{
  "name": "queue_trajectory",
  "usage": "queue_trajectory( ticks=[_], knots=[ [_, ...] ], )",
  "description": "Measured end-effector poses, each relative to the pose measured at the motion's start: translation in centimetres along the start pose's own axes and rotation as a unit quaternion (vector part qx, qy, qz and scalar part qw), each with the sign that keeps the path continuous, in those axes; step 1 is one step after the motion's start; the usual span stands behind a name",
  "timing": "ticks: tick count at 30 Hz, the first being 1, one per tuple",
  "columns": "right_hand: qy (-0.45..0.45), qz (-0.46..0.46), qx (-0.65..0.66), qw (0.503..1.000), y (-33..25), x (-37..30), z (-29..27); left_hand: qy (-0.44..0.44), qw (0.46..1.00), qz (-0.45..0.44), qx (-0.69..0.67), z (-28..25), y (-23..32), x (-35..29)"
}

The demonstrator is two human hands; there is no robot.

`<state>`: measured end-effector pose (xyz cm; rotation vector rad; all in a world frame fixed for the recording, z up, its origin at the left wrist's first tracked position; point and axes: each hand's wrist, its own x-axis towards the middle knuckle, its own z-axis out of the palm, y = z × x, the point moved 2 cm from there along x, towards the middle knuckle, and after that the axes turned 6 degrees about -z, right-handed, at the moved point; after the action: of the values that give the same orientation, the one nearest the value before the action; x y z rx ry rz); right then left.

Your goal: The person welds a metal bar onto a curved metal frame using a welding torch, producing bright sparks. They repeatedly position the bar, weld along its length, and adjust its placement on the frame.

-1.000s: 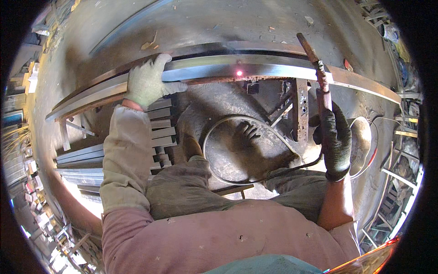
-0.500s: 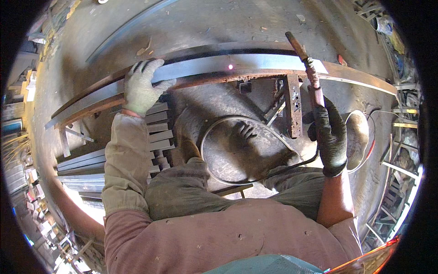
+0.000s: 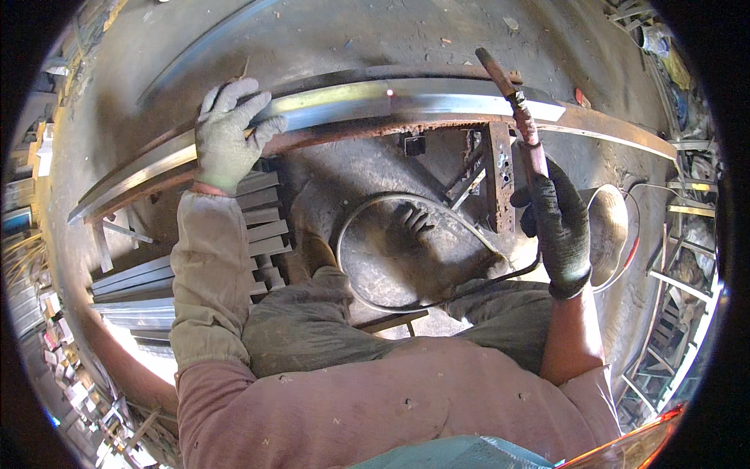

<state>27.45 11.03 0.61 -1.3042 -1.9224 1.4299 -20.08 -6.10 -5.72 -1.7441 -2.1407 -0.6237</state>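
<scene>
A long steel bar (image 3: pixel 461 102), its faces bluish and yellowish, lies across a rusty metal support (image 3: pixel 344 134). At a joint in its middle a small bright spot (image 3: pixel 390 92) glows. My left hand (image 3: pixel 232 133), in a pale grey glove, grips the bar to the left of this spot, fingers over the far edge and thumb on the near side. In my right hand (image 3: pixel 564 223), gloved in dark grey, is a welding torch (image 3: pixel 537 156) with a brown tip and a wrapped neck. The torch points up and left past the bar, its tip apart from the glowing spot.
A rusty perforated upright (image 3: pixel 498 176) stands under the support. A pale cable loop (image 3: pixel 341 242) lies on the floor before my legs. Several metal tubes (image 3: pixel 137 281) are stacked at the left. Metal frames (image 3: pixel 672 313) and scrap line the right side.
The bar has turned under my left hand, so a yellowish face now shows along its left part. The left hand's fingers have spread slightly. My right hand still holds the torch.
</scene>
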Motion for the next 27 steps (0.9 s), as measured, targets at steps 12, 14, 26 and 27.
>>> queue_trajectory(
  ticks=[12,14,26,27],
  knots=[
    [-0.014,-0.024,0.022,0.999,-0.1,-0.5,0.8,-0.106,0.994,-0.036,0.01,1.0,-1.4,-0.7],
    [-0.024,-0.022,0.024,0.999,0.1,-0.5,0.9,-0.099,0.994,-0.04,0.017,1.3,-1.6,-1.2],
    [-0.074,-0.036,0.0,0.997,-0.3,-1.1,3.1,-0.096,0.987,-0.076,0.104,1.6,-0.3,-2.7],
    [-0.074,-0.058,-0.015,0.995,-0.4,-1.2,3.2,-0.093,0.986,-0.075,0.118,1.4,0.2,-2.3]
  ],
)
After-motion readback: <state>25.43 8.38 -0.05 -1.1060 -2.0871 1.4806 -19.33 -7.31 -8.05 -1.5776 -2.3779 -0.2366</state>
